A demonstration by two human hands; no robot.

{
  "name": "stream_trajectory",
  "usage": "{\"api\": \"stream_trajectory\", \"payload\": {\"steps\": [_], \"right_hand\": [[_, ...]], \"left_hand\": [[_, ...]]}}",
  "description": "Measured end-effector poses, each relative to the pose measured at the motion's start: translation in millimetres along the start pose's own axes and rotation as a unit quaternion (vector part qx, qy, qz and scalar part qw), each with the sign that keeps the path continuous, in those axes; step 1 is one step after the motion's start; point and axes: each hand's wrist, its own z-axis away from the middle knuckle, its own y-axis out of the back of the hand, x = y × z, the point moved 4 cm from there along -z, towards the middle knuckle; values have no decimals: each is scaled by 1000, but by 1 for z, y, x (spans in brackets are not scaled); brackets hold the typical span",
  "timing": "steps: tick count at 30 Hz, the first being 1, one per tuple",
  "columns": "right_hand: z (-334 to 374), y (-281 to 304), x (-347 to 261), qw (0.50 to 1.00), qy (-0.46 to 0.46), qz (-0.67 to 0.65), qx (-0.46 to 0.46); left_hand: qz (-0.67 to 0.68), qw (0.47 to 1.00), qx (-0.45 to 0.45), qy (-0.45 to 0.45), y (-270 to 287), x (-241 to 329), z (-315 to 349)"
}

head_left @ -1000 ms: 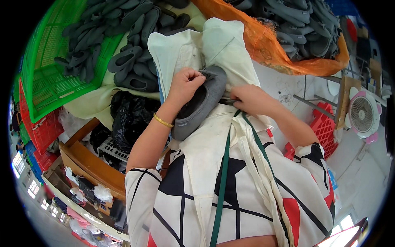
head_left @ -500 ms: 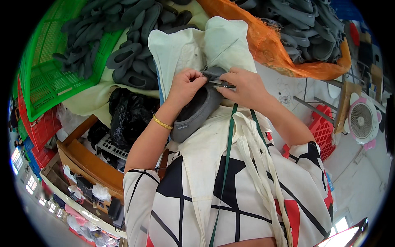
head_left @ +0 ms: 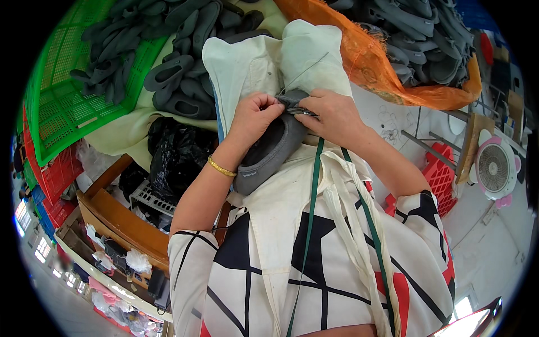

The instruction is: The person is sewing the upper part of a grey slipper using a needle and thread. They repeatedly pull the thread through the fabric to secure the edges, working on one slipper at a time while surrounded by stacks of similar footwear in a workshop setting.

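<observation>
A dark grey slip-on shoe [head_left: 264, 168] lies tilted over my lap, its opening facing up and its toe end between my hands. My left hand [head_left: 255, 115] pinches the shoe's edge with thumb and forefinger. Close beside it, my right hand [head_left: 331, 115] is curled round small metal thread snips [head_left: 304, 112], mostly hidden by the fingers, and also touches the shoe. A loose dark thread rises from the shoe across the pale cloth [head_left: 311, 48] over my knees. What exactly sits between my left fingertips is too small to make out.
Grey shoes heap in a green crate [head_left: 62, 121] and on cloth at the far left. An orange sack [head_left: 370, 67] at the far right holds more. Black plastic bags [head_left: 177, 163] and a wooden chair [head_left: 126, 224] stand left; a fan [head_left: 495, 163] and red crate [head_left: 438, 180] are right.
The metal snips, showing more before, are now more covered by my right fingers. My right hand has turned slightly over the shoe. The left hand keeps its pinch nearly in place.
</observation>
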Motion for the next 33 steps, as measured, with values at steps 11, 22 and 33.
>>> {"api": "stream_trajectory", "payload": {"steps": [11,22,33], "right_hand": [[22,32,25,998,-16,42,31],[-14,-10,54,603,-288,-742,53],[-4,22,76,819,-169,-521,173]], "left_hand": [[-39,998,11,-42,6,17,11],[-216,971,-56,-82,-17,52,42],[-170,980,-81,72,-29,15,45]]}}
